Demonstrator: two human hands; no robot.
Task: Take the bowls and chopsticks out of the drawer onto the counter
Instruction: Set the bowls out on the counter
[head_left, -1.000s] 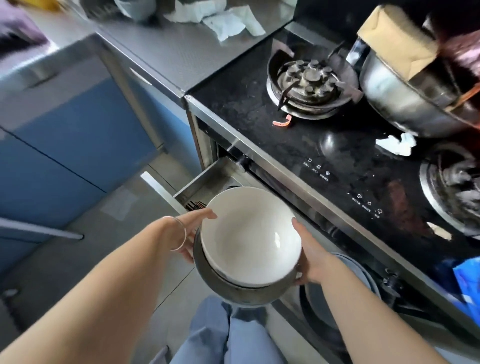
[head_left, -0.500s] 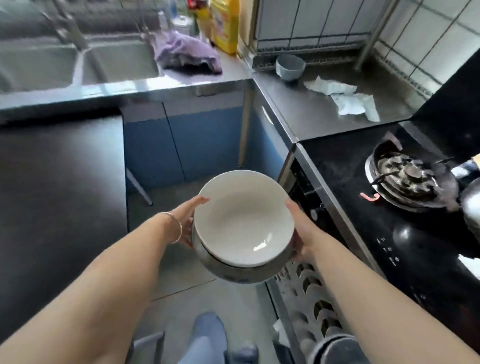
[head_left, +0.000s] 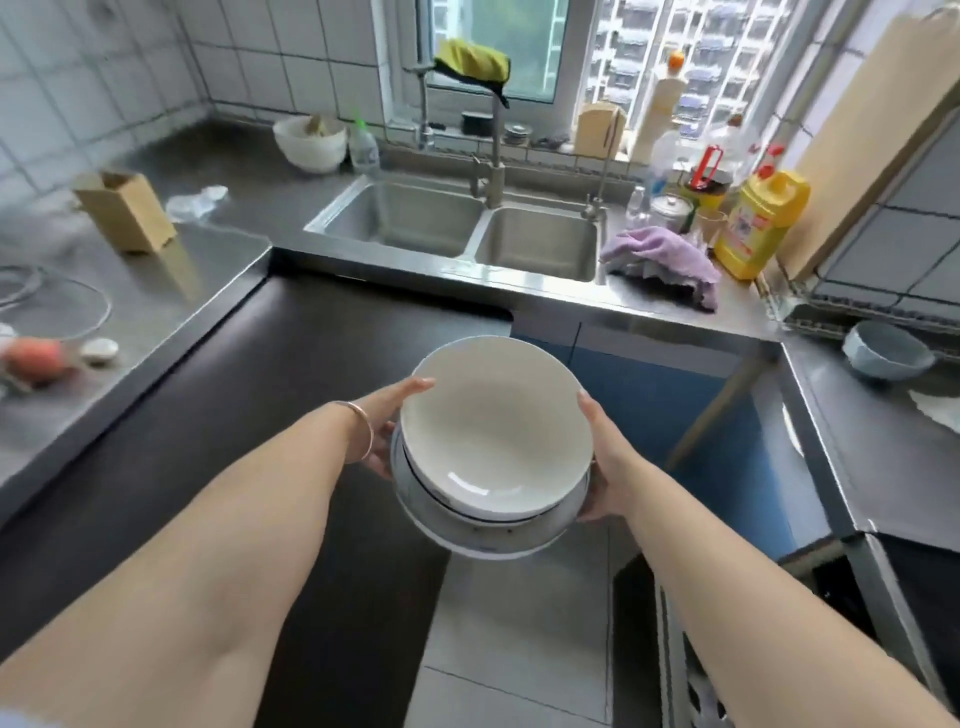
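You hold the bowls (head_left: 496, 441), a nested stack, in mid-air between both hands: left hand (head_left: 387, 426) and right hand (head_left: 605, 462) grip opposite rims. The counter (head_left: 675, 306) lies ahead, beyond the stack; both hands sit about equally near.

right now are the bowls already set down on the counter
No, the stack of bowls is held in the air between the left hand and right hand, over the floor, away from the steel counter.
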